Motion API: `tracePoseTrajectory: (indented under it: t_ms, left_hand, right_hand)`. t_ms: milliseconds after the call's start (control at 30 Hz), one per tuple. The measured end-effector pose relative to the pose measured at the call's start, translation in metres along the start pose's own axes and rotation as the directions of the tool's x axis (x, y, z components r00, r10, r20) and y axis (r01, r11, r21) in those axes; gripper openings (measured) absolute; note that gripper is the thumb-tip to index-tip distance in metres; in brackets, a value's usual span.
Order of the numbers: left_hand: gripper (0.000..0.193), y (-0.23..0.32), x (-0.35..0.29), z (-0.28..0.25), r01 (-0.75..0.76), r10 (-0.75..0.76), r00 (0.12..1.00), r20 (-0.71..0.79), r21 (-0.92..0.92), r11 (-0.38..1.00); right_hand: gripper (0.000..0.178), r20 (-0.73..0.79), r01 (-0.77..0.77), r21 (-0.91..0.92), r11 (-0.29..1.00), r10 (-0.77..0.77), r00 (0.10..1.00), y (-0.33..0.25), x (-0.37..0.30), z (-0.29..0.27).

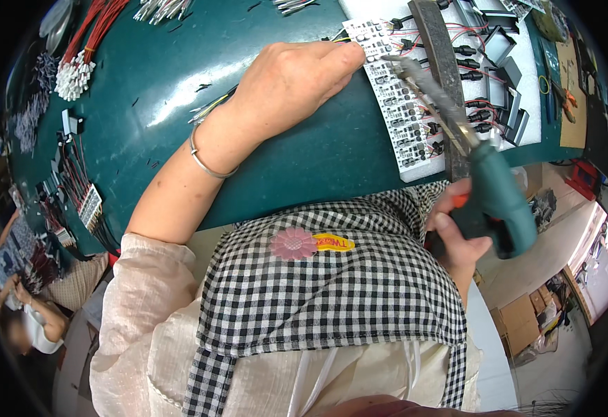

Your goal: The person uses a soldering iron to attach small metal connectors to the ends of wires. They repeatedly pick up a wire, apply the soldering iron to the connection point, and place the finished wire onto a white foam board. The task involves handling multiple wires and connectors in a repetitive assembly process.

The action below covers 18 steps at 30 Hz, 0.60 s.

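My left hand [297, 80] is closed in a pinch at the upper left edge of a white circuit board panel [402, 118]. Thin coloured wires [212, 106] come out from under its wrist, and more show by the fingertips; the pinched part is hidden. My right hand [457, 240] grips a green soldering gun [502, 194] by its handle. Its metal tip, smeared by motion, reaches the panel's upper part close to my left fingertips. A dark metal bar [434, 42] lies along the panel's right side, over red and black leads with black connectors [469, 64].
A white foam sheet [530, 76] lies under the panel, carrying several black housings [502, 45]. Red wires with white plugs [74, 76] lie at the far left, wired boards [90, 201] nearer. Pliers [566, 104] are at the right. Another person [36, 313] sits at the left.
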<state>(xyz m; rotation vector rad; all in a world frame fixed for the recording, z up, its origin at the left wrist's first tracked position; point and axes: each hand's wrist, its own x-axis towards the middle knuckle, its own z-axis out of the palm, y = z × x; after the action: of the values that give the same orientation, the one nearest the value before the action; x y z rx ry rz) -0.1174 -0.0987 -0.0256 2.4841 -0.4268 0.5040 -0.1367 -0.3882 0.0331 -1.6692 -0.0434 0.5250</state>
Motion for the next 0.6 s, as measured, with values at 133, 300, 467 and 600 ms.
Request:
tracePoseTrajectory:
  t_ms: [133, 300, 467, 600]
  left_hand:
    - [0.017, -0.001, -0.001, -0.001, 0.000, 0.000, 1.000, 0.030, 0.028, 1.000]
    - [0.017, 0.001, -0.001, 0.000, 0.009, -0.009, 1.000, 0.008, 0.008, 1.000]
    - [0.017, 0.001, 0.000, 0.001, 0.012, -0.012, 1.000, -0.002, -0.010, 1.000]
    - [0.017, 0.000, 0.001, -0.002, 0.024, -0.024, 1.000, 0.004, -0.029, 0.999]
  right_hand:
    - [0.048, 0.027, 0.079, 0.204, 0.976, -0.086, 0.996, -0.018, 0.006, 0.001]
    - [0.048, 0.099, 0.063, 0.162, 0.985, -0.080, 0.992, -0.009, 0.005, -0.005]
    - [0.038, 0.188, 0.051, -0.013, 0.999, -0.047, 0.981, 0.012, 0.000, -0.011]
    - [0.040, 0.194, 0.143, -0.196, 0.970, -0.105, 0.975, 0.019, 0.001, -0.005]
